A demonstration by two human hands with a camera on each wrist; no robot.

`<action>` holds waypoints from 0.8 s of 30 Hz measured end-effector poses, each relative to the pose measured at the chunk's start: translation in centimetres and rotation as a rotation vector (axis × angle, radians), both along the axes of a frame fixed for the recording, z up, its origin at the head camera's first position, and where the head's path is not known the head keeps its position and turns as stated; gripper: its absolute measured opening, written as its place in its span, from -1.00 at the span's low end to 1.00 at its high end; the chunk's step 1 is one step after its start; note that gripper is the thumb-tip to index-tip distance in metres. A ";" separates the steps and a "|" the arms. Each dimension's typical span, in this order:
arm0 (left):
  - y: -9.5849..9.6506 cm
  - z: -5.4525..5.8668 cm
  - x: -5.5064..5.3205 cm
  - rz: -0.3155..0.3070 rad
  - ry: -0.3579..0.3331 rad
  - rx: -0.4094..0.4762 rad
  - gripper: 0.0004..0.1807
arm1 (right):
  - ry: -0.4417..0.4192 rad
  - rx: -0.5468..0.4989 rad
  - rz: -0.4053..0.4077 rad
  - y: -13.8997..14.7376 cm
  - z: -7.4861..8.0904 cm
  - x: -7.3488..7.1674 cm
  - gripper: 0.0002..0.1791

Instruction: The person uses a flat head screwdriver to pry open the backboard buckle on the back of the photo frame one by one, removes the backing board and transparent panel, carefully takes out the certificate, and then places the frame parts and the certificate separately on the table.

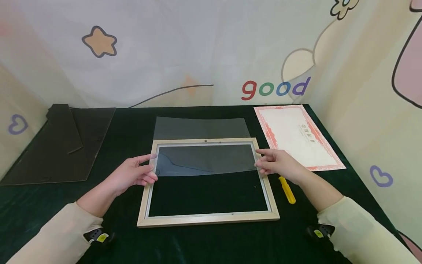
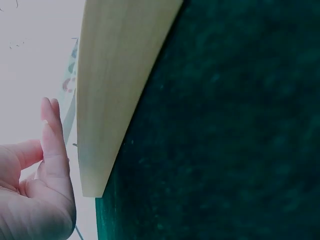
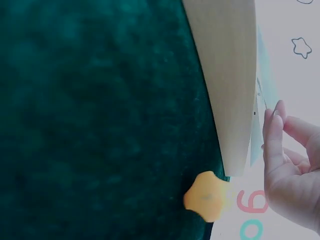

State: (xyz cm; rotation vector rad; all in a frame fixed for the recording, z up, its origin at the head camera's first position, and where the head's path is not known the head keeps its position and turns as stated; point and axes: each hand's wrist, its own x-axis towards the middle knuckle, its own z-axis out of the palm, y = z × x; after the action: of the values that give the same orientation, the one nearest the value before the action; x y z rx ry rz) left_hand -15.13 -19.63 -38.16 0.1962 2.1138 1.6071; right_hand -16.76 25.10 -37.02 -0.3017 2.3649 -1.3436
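A clear grey-tinted sheet (image 1: 201,128) overlaps the far half of a pale wooden picture frame (image 1: 208,220) and reaches beyond its far side. My left hand (image 1: 138,170) pinches the sheet's left edge, over the left rail of the frame. On the other side, my right hand (image 1: 278,164) pinches the right edge between thumb and fingers. Both wrist views show the frame's outer side (image 2: 112,90) low on the cloth, with the fingers of each hand (image 3: 295,165) above it. Through the frame's near half the dark green cloth shows.
A dark backing board (image 1: 62,157) with a stand flap lies at the left. At the back right is a red-bordered certificate (image 1: 296,135), partly behind my right hand. A yellow-handled tool (image 1: 287,190) lies beside the frame's right rail. Printed curtains rise behind the table.
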 end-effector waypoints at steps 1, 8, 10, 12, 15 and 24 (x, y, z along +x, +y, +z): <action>0.0 0.0 -0.1 0.005 -0.001 -0.002 -0.39 | -0.003 0.003 -0.001 0.0 0.0 -0.2 -0.33; 0.0 0.2 -1.0 0.042 -0.005 -0.034 -0.41 | -0.002 0.014 0.001 -0.3 0.5 -1.6 -0.35; 0.1 0.4 -1.4 0.048 0.001 -0.051 -0.41 | 0.004 0.023 -0.007 -0.3 0.7 -2.0 -0.36; 0.2 0.7 -1.9 0.056 0.007 -0.074 -0.42 | 0.012 0.025 -0.007 -0.4 0.9 -2.4 -0.36; 0.4 1.0 -2.6 0.059 0.020 -0.107 -0.42 | 0.004 0.019 -0.009 -0.3 1.2 -3.1 -0.38; 0.4 0.9 -4.8 0.040 0.036 -0.143 -0.45 | -0.011 0.008 -0.021 -0.4 0.9 -4.8 -0.39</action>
State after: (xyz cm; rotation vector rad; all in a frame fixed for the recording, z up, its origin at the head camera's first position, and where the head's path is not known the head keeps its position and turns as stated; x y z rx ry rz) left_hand -19.91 -19.18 -37.25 0.1373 2.2627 1.4772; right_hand -21.54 24.70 -36.07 -0.2663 2.3700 -1.3416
